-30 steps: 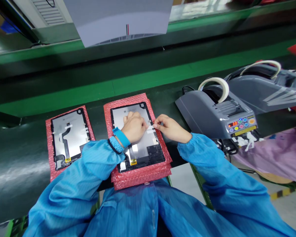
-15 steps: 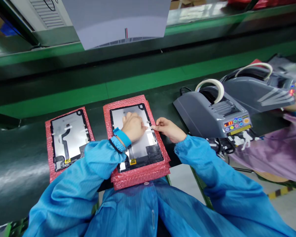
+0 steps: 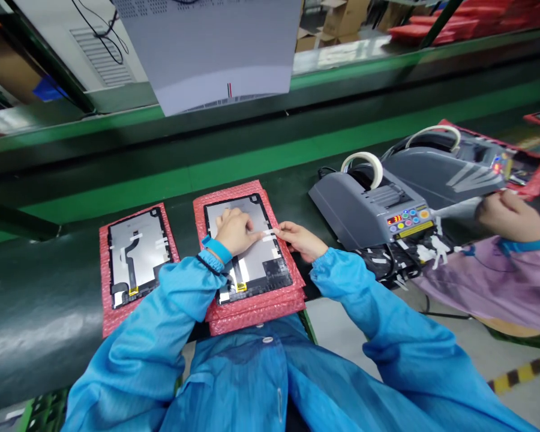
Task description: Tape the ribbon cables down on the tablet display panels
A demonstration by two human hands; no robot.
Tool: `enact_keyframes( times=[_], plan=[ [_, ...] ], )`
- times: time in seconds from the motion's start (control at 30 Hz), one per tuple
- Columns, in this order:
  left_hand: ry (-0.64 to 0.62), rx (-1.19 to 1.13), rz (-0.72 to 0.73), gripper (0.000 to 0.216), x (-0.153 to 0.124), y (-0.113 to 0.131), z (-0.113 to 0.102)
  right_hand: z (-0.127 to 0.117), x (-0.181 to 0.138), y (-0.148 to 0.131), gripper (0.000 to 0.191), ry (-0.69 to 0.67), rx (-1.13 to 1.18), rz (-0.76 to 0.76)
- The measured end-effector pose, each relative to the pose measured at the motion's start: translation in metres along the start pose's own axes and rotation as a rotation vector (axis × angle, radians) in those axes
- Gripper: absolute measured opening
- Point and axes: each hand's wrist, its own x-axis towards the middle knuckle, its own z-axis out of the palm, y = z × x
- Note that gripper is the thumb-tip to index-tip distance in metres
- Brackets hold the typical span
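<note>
A tablet panel (image 3: 256, 259) lies face down on a stack of red bubble wrap (image 3: 256, 309) in front of me. My left hand (image 3: 234, 231) rests on the panel's upper half, fingers curled, fingertips pressing a white tape strip (image 3: 268, 233). My right hand (image 3: 299, 239) comes in from the right edge of the panel, fingers pinched at the end of the same strip. A second panel (image 3: 137, 254) on its own red bubble wrap lies to the left, untouched.
Two grey tape dispensers (image 3: 372, 209) (image 3: 445, 168) stand on the right of the dark belt. A co-worker's hand (image 3: 509, 215) in a purple sleeve reaches near them. Green rails run across the back; a white sheet (image 3: 211, 54) hangs above.
The view has pulled back and shifted, bringing the co-worker's hand into sight. My hands stay on the tape strip, the right fingers lying flatter along the panel's edge.
</note>
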Motion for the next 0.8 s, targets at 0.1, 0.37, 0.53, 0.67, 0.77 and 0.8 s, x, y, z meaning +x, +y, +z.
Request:
enact_keyframes(
  times=[0.1,0.37,0.53,0.67,0.77,0.8],
  plan=[
    [0.066,-0.009,-0.06,0.02,-0.003,-0.009,-0.007,0.0,0.0,-0.001,0.035,0.037,-0.023,-0.026],
    [0.285,-0.184,-0.349,0.014,-0.06,-0.081,-0.017,0.011,-0.011,-0.016,0.014,0.342,-0.492,-0.468],
    [0.242,-0.303,-0.387,0.017,-0.072,-0.077,0.01,0.025,-0.016,-0.024,0.025,0.306,-0.265,-0.413],
    [0.289,-0.287,-0.375,0.016,-0.071,-0.072,0.017,0.032,-0.016,-0.03,0.04,0.051,-0.117,-0.294],
    [0.253,-0.256,-0.372,0.017,-0.074,-0.068,0.015,0.033,-0.014,-0.035,0.04,0.092,-0.164,-0.339],
    [0.227,-0.244,-0.368,0.017,-0.075,-0.067,0.014,0.032,-0.013,-0.036,0.038,0.113,-0.197,-0.342]
  ],
)
